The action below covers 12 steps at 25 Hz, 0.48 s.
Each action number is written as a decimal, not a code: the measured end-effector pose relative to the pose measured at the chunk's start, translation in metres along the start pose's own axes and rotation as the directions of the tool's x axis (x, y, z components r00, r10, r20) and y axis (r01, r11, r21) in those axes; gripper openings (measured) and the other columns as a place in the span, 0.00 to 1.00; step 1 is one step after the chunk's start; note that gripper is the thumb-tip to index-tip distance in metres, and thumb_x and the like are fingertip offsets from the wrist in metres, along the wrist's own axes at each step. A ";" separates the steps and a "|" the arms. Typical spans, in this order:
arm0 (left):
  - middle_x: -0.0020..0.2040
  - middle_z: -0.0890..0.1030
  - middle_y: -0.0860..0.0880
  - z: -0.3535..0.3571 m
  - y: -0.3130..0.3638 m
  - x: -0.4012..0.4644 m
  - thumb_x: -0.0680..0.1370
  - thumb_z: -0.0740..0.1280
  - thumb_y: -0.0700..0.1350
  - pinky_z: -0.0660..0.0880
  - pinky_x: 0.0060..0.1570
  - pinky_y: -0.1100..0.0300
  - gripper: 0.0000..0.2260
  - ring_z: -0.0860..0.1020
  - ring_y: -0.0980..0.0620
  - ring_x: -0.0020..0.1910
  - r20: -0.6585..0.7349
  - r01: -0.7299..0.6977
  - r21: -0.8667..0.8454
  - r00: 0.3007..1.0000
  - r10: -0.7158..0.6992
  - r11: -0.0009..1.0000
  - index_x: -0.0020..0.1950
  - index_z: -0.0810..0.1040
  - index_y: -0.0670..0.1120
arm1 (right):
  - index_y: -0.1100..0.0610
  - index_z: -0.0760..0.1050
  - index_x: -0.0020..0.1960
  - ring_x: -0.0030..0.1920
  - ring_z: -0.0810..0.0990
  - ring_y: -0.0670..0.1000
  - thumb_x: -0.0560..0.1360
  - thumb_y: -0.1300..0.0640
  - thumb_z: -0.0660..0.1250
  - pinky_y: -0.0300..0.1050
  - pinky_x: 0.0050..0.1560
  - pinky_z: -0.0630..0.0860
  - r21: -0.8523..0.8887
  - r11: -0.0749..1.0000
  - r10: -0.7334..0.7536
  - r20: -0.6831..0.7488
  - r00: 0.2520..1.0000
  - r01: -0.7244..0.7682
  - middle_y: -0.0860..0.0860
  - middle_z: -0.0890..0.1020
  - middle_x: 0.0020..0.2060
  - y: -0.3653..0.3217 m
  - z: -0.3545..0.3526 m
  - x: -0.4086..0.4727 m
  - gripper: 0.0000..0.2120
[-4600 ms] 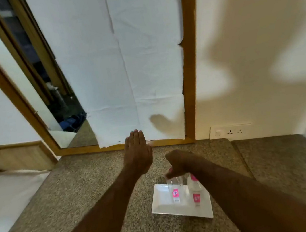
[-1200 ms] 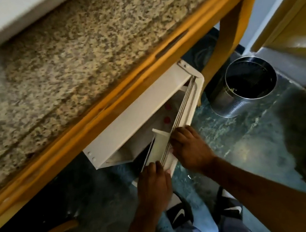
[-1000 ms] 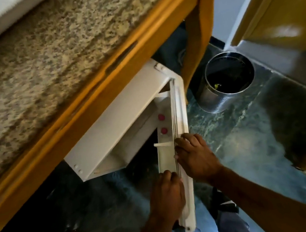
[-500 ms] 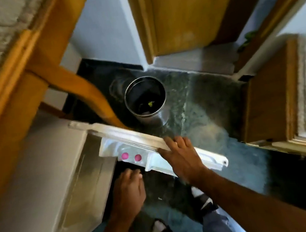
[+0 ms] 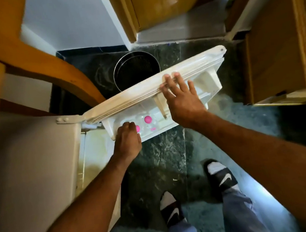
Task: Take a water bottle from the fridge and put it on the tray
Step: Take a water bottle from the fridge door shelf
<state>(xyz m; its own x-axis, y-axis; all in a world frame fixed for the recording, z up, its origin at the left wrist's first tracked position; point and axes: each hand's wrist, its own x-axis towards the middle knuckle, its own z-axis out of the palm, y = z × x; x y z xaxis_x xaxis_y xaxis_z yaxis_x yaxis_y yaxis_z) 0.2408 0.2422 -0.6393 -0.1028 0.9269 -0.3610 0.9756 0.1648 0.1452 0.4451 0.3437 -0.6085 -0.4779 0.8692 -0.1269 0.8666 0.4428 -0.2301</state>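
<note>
Pink-capped clear water bottle (image 5: 147,120) upright in fridge door shelf (image 5: 168,127)

Fridge door (image 5: 145,92): off-white, with cream ribbed gasket lines along its edge. Door shelf (image 5: 168,121): white. Bottle caps (image 5: 147,119) in the shelf: bright pink; bottle bodies clear, one with a small pink mark. Fridge cabinet top (image 5: 29,158): pale off-white. Bin (image 5: 136,69): dark interior, silvery metallic rim. Floor (image 5: 162,153): dark green-black stone with whitish mottled veining. Wooden frame (image 5: 48,70) and door (image 5: 163,0): orange-brown, glossy. Cabinet at right (image 5: 273,44): mid-brown wood grain. Wall (image 5: 70,20): pale bluish white. Slippers (image 5: 223,179): black with a white swoosh mark, worn over white socks. Trousers (image 5: 241,214): blue-grey.
</note>
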 end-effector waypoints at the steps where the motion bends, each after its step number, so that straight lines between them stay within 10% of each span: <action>1: 0.55 0.78 0.37 0.006 -0.005 0.006 0.73 0.69 0.40 0.75 0.55 0.48 0.15 0.77 0.37 0.54 0.007 -0.008 0.002 1.000 0.008 1.000 0.58 0.73 0.38 | 0.61 0.58 0.74 0.75 0.51 0.65 0.73 0.58 0.64 0.67 0.71 0.54 0.017 1.000 0.003 -0.075 0.997 -0.002 0.62 0.55 0.76 -0.007 0.003 -0.002 0.31; 4: 0.56 0.77 0.39 0.023 -0.012 0.019 0.74 0.66 0.38 0.73 0.54 0.49 0.11 0.76 0.39 0.55 0.049 0.059 -0.081 0.997 -0.055 0.995 0.55 0.72 0.41 | 0.69 0.73 0.60 0.54 0.76 0.65 0.70 0.69 0.66 0.59 0.51 0.77 0.081 0.966 -0.209 -0.324 0.923 0.247 0.67 0.78 0.57 -0.040 0.032 -0.028 0.18; 6: 0.57 0.77 0.40 0.034 -0.012 0.025 0.75 0.66 0.38 0.74 0.54 0.48 0.11 0.75 0.40 0.56 0.074 0.109 -0.137 0.992 -0.099 0.985 0.57 0.71 0.42 | 0.68 0.74 0.57 0.50 0.77 0.64 0.71 0.69 0.67 0.58 0.45 0.79 0.168 0.917 -0.328 -0.194 0.924 0.361 0.66 0.78 0.56 -0.067 0.057 -0.045 0.15; 12: 0.63 0.78 0.40 0.053 -0.016 0.044 0.76 0.65 0.37 0.73 0.62 0.46 0.24 0.75 0.40 0.62 0.085 0.153 -0.233 0.987 -0.137 0.960 0.71 0.66 0.42 | 0.55 0.64 0.69 0.62 0.73 0.60 0.70 0.65 0.72 0.51 0.56 0.76 0.445 0.848 0.238 0.165 0.957 -0.288 0.59 0.68 0.67 -0.081 0.125 -0.003 0.31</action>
<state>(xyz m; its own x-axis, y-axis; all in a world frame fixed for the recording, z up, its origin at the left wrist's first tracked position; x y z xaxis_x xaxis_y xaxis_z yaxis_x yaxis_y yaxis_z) 0.2306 0.2622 -0.7066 -0.2183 0.8634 -0.4548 0.8761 0.3787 0.2985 0.3583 0.2780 -0.7103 -0.2746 0.9011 -0.3355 0.8087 0.0277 -0.5876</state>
